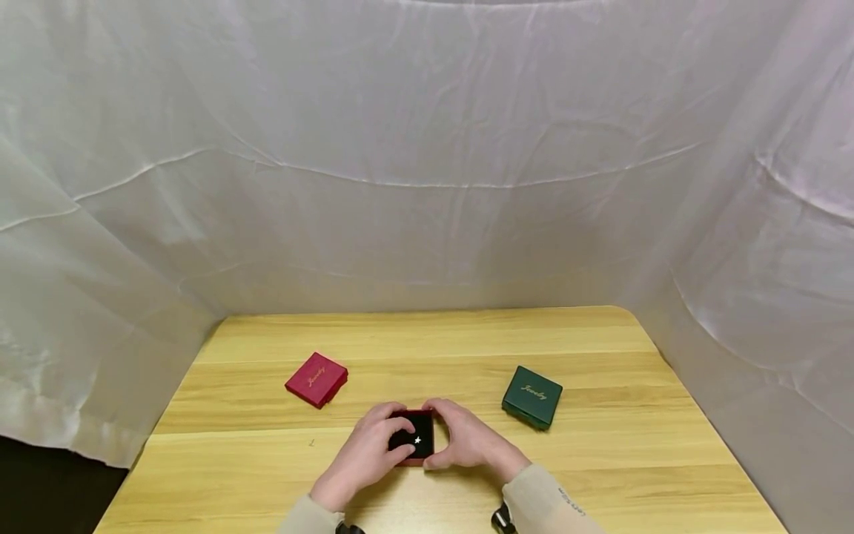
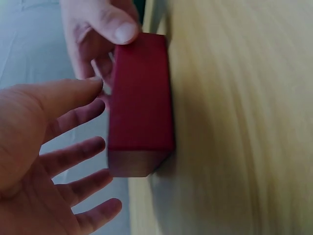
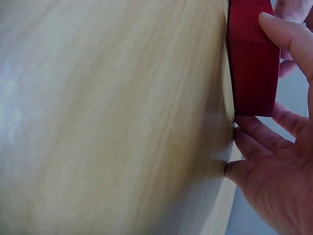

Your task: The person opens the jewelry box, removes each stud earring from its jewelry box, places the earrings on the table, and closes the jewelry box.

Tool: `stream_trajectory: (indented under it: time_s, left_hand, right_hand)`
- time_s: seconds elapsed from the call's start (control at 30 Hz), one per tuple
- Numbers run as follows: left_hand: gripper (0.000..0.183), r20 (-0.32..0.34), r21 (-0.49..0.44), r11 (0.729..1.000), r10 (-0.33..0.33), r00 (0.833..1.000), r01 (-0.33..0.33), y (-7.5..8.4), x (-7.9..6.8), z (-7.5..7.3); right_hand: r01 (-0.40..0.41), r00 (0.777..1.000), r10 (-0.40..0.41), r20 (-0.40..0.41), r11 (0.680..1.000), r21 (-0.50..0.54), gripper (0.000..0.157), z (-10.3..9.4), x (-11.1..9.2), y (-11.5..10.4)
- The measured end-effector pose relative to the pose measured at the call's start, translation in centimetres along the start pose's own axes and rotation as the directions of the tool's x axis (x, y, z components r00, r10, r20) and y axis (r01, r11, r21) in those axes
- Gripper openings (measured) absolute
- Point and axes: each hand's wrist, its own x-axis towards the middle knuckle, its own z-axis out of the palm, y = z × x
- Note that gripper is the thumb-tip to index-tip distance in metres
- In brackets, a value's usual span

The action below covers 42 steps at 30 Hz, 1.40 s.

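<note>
A red jewelry box base (image 1: 412, 463) stands lidless on the table with a black pad (image 1: 422, 424) inside. On the pad shows a small silver star-shaped piece (image 1: 417, 440). My right hand (image 1: 465, 436) holds the box from the right, thumb on the near side and fingers at the far side. From the left, my left hand (image 1: 365, 449) reaches over the box, its thumb and forefinger apart near the star. The left wrist view shows the box's red side (image 2: 142, 93) with my left fingers (image 2: 80, 115) spread at its top.
At the left lies a red square lid or box (image 1: 316, 378) marked "Jewelry". A green box (image 1: 532, 397) with the same word sits at the right. Pale fabric (image 1: 427, 237) hangs behind and beside the wooden table (image 1: 600, 475).
</note>
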Motion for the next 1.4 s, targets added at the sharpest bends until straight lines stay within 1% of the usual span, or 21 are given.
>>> stream_trajectory:
  time_s: [0.27, 0.53, 0.7, 0.97, 1.4]
  left_hand:
    - [0.01, 0.0, 0.032, 0.999, 0.044, 0.999, -0.044, 0.0, 0.8, 1.0]
    - [0.008, 0.021, 0.048, 0.998, 0.048, 0.999, -0.049, -0.1, 1.4, 1.7]
    - [0.008, 0.019, 0.058, 0.997, 0.043, 0.999, -0.044, -0.1, 1.6, 1.9]
    - [0.009, -0.015, 0.083, 0.996, 0.033, 0.999, -0.031, -0.2, 1.7, 2.0]
    - [0.006, -0.012, 0.091, 0.996, 0.02, 1.0, -0.019, -0.2, 1.8, 1.9]
  right_hand:
    - [-0.001, 1.0, 0.001, 0.003, 1.0, 0.013, 0.073, 0.1, 0.0, 0.0]
    - [0.007, 1.0, -0.007, 0.006, 1.0, 0.016, 0.073, 0.1, 0.0, 0.0]
    - [0.011, 1.0, -0.011, 0.002, 1.0, 0.001, 0.072, 0.1, 0.0, 0.0]
    - [0.017, 1.0, -0.016, 0.003, 1.0, -0.012, 0.07, 0.0, 0.0, -0.3]
    - [0.01, 1.0, -0.01, 0.01, 1.0, -0.005, 0.071, -0.1, 0.1, -0.3]
